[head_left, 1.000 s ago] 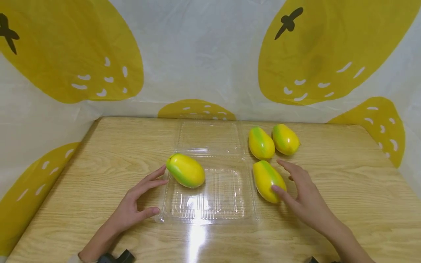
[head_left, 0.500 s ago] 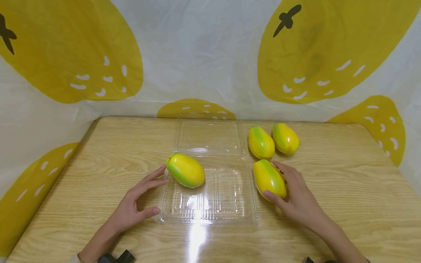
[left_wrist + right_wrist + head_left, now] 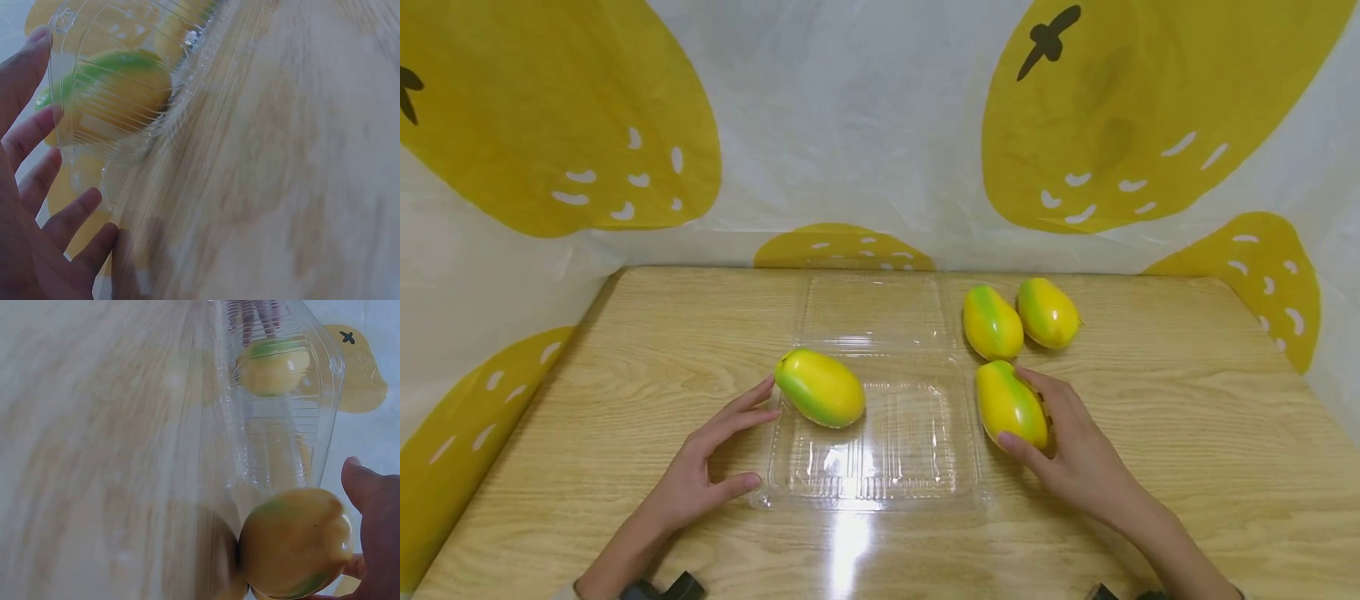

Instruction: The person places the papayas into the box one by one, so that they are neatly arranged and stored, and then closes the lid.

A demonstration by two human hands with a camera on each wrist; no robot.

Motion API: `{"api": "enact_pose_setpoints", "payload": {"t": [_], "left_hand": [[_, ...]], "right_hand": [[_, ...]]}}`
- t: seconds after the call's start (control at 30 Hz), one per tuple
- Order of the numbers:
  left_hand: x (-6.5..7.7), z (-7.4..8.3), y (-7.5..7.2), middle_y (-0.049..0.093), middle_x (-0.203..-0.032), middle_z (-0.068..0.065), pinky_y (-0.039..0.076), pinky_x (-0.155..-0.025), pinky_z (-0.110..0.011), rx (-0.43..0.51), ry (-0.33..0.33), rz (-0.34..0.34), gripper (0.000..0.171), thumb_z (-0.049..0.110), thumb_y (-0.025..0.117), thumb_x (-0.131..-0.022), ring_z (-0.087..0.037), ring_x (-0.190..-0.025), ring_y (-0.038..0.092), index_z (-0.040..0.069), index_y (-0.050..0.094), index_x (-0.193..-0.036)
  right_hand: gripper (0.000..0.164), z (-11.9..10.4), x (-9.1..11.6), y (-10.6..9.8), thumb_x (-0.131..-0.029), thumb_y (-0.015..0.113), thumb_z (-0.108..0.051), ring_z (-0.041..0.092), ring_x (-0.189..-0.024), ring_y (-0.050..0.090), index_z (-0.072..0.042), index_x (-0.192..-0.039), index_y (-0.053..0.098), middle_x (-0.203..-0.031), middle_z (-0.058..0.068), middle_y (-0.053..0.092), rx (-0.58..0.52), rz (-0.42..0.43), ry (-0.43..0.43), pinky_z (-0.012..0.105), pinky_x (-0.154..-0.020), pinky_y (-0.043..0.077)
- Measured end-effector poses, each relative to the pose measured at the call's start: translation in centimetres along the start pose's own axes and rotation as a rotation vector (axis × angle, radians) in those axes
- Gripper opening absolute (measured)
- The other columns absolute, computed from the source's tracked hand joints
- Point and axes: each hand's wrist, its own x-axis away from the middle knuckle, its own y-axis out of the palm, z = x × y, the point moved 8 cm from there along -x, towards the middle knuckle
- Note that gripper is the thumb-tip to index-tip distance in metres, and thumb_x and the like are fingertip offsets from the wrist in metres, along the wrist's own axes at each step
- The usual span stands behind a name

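Observation:
A yellow papaya (image 3: 822, 388) with green streaks lies in the left part of a clear plastic clamshell box (image 3: 917, 492), whose lid is folded back. My left hand (image 3: 707, 467) is spread at the box's left side, fingertips right at its rim; in the left wrist view that hand (image 3: 44, 206) has its fingers apart. Just right of the box rests another papaya (image 3: 1009, 400). Around it my right hand (image 3: 1078, 454) is curved, thumb on the near side and fingers at the far side. In the right wrist view this papaya (image 3: 297, 544) sits on the table.
Two more papayas, one nearer the box (image 3: 992, 322) and one farther right (image 3: 1048, 312), lie behind the right hand. The wooden table (image 3: 1210, 400) ends at a white curtain (image 3: 850, 125) with large yellow fruit prints.
My right hand has moved left and closed in around the papaya right of the box. The left hand and the papaya in the box have stayed in place.

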Motion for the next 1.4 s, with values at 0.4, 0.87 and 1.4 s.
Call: {"api": "enact_pose_setpoints", "payload": {"t": [0.4,0.87,1.4], "left_hand": [[-0.2,0.4,0.0,0.032,-0.148,-0.028,0.018,-0.113,-0.027,0.0,-0.003,0.0,0.062,0.006,0.076,-0.073,-0.035,-0.139,0.028,-0.004,0.054,-0.129],[0.0,0.1,0.0,0.032,-0.148,-0.026,0.018,-0.113,-0.026,-0.018,-0.025,-0.003,0.061,0.013,0.077,-0.076,-0.033,-0.139,0.028,-0.002,0.054,-0.13],[0.0,-0.3,-0.1,0.032,-0.148,-0.025,0.019,-0.113,-0.028,-0.018,-0.015,0.0,0.062,0.018,0.077,-0.077,-0.034,-0.139,0.028,-0.001,0.054,-0.131]], "right_hand": [[0.063,0.2,-0.1,-0.3,-0.091,0.066,-0.031,0.027,-0.108,0.051,-0.008,-0.141,0.037,-0.131,0.015,0.045,0.024,-0.011,0.031,0.049,-0.081,0.048],[0.061,0.5,0.3,-1.1,-0.09,0.066,-0.037,0.032,-0.097,0.061,-0.015,-0.14,0.04,-0.129,0.016,0.052,0.005,-0.101,0.086,0.045,-0.072,0.054],[0.057,1.0,0.1,-1.4,-0.086,0.07,-0.04,0.029,-0.097,0.062,-0.011,-0.128,0.043,-0.139,0.01,0.05,-0.038,-0.155,0.14,0.027,-0.063,0.052]]}}
